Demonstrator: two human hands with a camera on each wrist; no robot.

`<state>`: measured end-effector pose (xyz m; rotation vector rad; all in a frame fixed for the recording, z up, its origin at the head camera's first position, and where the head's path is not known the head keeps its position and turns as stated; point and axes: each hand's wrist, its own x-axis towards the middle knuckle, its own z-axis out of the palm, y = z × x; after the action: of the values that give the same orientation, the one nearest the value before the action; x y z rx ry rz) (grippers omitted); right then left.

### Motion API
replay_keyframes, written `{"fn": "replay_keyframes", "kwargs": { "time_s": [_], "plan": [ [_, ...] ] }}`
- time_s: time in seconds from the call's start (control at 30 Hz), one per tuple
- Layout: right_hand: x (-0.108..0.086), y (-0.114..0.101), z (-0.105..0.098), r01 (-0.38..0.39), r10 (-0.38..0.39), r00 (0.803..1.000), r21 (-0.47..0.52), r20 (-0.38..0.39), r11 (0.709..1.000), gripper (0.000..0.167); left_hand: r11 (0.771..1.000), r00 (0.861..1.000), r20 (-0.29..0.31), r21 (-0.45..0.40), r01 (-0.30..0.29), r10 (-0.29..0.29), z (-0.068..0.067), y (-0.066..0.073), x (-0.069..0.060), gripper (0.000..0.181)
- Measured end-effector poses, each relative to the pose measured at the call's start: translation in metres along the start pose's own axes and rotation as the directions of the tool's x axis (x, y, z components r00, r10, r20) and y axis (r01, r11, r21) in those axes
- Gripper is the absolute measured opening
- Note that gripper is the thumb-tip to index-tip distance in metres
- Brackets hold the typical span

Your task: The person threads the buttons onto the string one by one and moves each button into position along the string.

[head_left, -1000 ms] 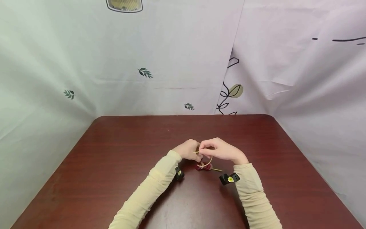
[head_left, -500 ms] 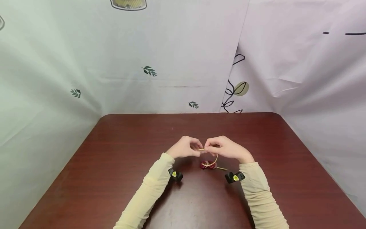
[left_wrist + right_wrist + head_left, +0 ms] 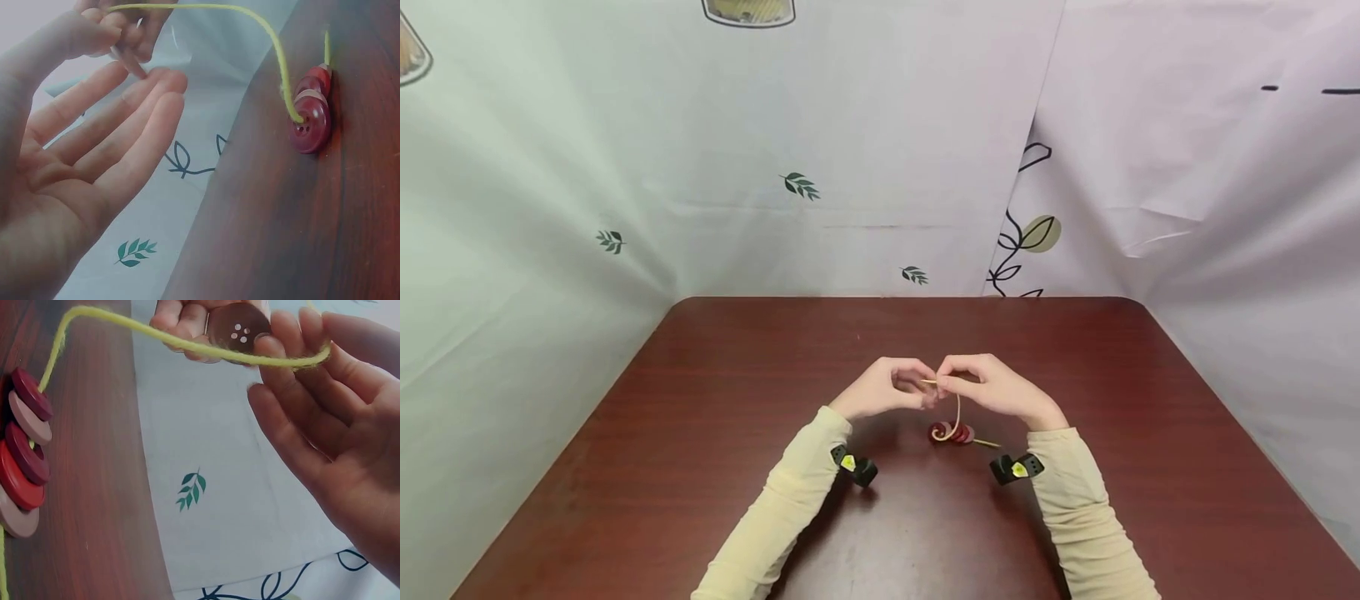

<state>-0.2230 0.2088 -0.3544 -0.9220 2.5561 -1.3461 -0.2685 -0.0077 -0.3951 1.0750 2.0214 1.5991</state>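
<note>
Several buttons in red, maroon and pale pink (image 3: 24, 481) lie stacked along a yellow yarn (image 3: 156, 339) on the table, and its tail sticks out beyond them. From the front maroon button (image 3: 312, 128), the yarn arcs up to my right hand (image 3: 997, 387), whose thumb and fingertips pinch it near its end. Facing it, my left hand (image 3: 876, 390) holds a dark brown button (image 3: 240, 332) at the fingertips, four holes showing. The fingertips of both hands nearly meet above the table. Whether the yarn's tip is in a hole is hidden.
The reddish-brown tabletop (image 3: 760, 350) runs back to a pale curtain (image 3: 850, 150) printed with leaves, which also hangs on both sides. Black wrist cameras (image 3: 1017, 469) sit under both forearms.
The hands overlapped at first; the left drew away to the left, then the fingertips closed in again, slightly higher. The yarn now hangs straighter from the right hand. The head view shifted slightly.
</note>
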Motion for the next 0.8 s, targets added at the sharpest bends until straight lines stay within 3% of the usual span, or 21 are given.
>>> {"fn": "replay_keyframes", "kwargs": {
  "time_s": [0.43, 0.63, 0.8],
  "plan": [
    [-0.002, -0.003, -0.002, -0.03, 0.032, 0.995, 0.022, -0.094, 0.999, 0.011, 0.986, 0.996, 0.009, -0.14, -0.088, 0.091, -0.011, 0.0, -0.006, 0.031],
    [-0.001, -0.001, -0.002, -0.02, 0.02, 0.998, 0.011, -0.063, 1.0, 0.011, 0.99, 0.995, -0.054, -0.101, -0.093, 0.088, -0.011, 0.002, -0.007, 0.029],
    [-0.001, -0.001, -0.001, -0.019, 0.019, 0.999, -0.002, -0.026, 1.0, 0.012, 0.989, 0.993, -0.07, -0.106, -0.106, 0.099, -0.012, 0.004, -0.007, 0.03]
  ]
}}
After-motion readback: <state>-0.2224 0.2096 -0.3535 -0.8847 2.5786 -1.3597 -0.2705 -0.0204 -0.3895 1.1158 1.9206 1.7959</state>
